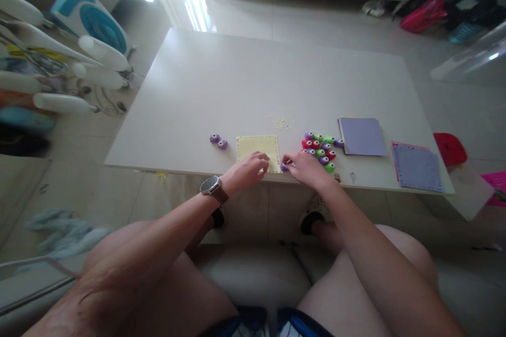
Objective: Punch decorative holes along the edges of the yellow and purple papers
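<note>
A yellow sheet of paper [258, 145] with small punched holes along its border lies at the table's near edge. My left hand [253, 165] rests over the sheet's lower part, fingers loosely bent and apart, with nothing seen in them. At the sheet's lower right corner, my right hand [299, 164] has its fingers closed on a small purple craft punch [283, 167]. Just beyond that hand stands a cluster of red, green and purple craft punches [316, 144] with round white tops. Two more purple punches [218, 141] sit left of the sheet.
Tiny yellow paper cutouts [281, 122] are scattered behind the sheet. To the right lie a stack of purple paper [362, 137] and a blue-violet sheet with a punched border [417, 167]. A small clear item [352, 177] is near the front edge of the white table [253, 73].
</note>
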Demonstrator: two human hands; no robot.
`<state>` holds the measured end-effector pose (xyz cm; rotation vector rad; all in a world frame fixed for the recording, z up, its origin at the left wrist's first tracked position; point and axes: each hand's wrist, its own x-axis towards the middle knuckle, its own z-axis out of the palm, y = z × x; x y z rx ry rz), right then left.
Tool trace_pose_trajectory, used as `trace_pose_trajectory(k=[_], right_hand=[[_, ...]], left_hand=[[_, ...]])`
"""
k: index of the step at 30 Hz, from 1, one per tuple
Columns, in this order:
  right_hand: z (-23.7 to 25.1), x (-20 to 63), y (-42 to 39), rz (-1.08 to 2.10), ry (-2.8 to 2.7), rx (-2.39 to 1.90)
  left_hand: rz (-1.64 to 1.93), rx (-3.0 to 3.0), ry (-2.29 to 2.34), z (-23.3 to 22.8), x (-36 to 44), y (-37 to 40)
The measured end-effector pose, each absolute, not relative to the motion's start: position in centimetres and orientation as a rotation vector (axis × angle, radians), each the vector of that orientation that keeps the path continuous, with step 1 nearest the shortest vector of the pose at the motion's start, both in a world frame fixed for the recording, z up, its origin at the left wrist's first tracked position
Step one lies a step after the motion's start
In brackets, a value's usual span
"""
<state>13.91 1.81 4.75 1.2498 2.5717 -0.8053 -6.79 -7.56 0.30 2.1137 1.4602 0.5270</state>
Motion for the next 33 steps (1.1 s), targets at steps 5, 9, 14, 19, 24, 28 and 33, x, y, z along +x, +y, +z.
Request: trace_pose_trajectory(k=[5, 9, 14, 19, 24, 28, 33], right_hand=[[4.9, 13.7, 1.6, -0.776, 2.589, 1.223], [4.8, 13.7, 1.4, -0.743, 2.625, 1.184], [4.6, 13.7, 1.4, -0.756, 2.630, 1.174], [4.0, 13.7, 1.5, -0.735, 2.643, 1.163], [3.3, 13.7, 1.5, -0.772, 2.667, 1.144], [3.4, 13.8, 1.5, -0.793, 2.683, 1.141], [4.1, 14.0, 1.9, -0.879, 2.721, 1.208]], left_hand=[[0.533, 2.096, 1.445, 0.1, -6.8, -7.6], [0.531, 2.088, 1.429, 0.0, -6.9, -7.6], [0.499, 2.137, 1.573, -0.3, -7.1, -7.6], [0.420, 2.157, 1.599, -0.8, -7.2, -7.7], [0.422, 2.152, 1.595, -0.7, -7.1, -7.7], [0.430, 2.158, 1.590, -0.8, -7.2, -7.7], [0.479, 2.167, 1.582, -0.8, -7.2, -7.7]])
